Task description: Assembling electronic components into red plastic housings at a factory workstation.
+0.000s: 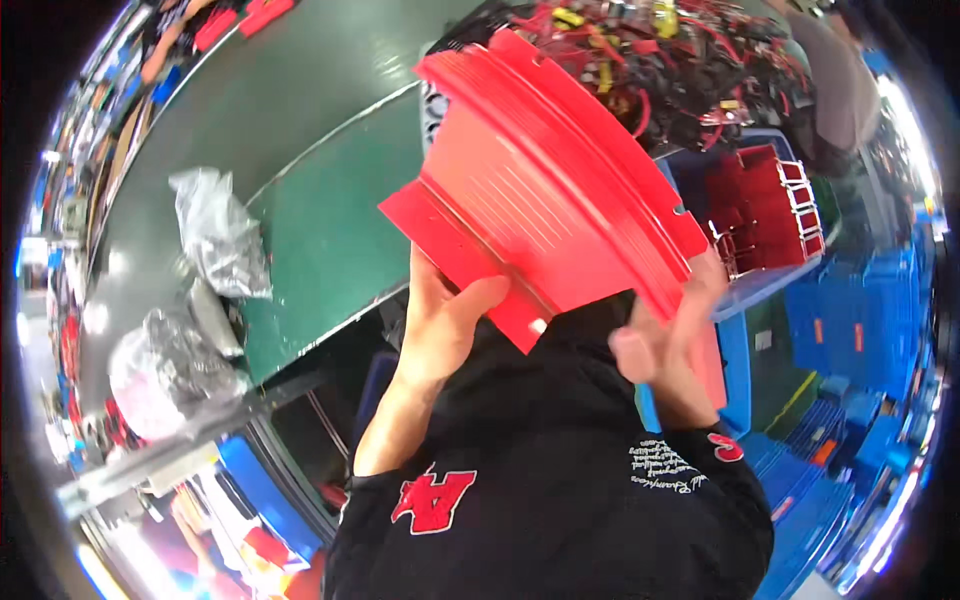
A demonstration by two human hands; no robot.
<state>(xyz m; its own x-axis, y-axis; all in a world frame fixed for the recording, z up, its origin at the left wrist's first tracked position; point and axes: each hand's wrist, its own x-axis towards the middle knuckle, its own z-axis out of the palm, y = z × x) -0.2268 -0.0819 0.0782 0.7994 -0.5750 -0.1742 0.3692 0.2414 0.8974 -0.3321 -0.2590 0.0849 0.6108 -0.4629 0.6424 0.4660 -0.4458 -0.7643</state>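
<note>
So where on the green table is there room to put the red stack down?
The broad bare stretch of green table lies between the crumpled clear plastic bags and the red stack of flat slotted sheets held in both hands. It is crowded at the far end, under the tangle of red and black wired parts.

Both hands grip a stack of red plastic sheets (560,190): left hand (445,320) fingers beneath, right hand (665,335) fingers behind its edge
</note>
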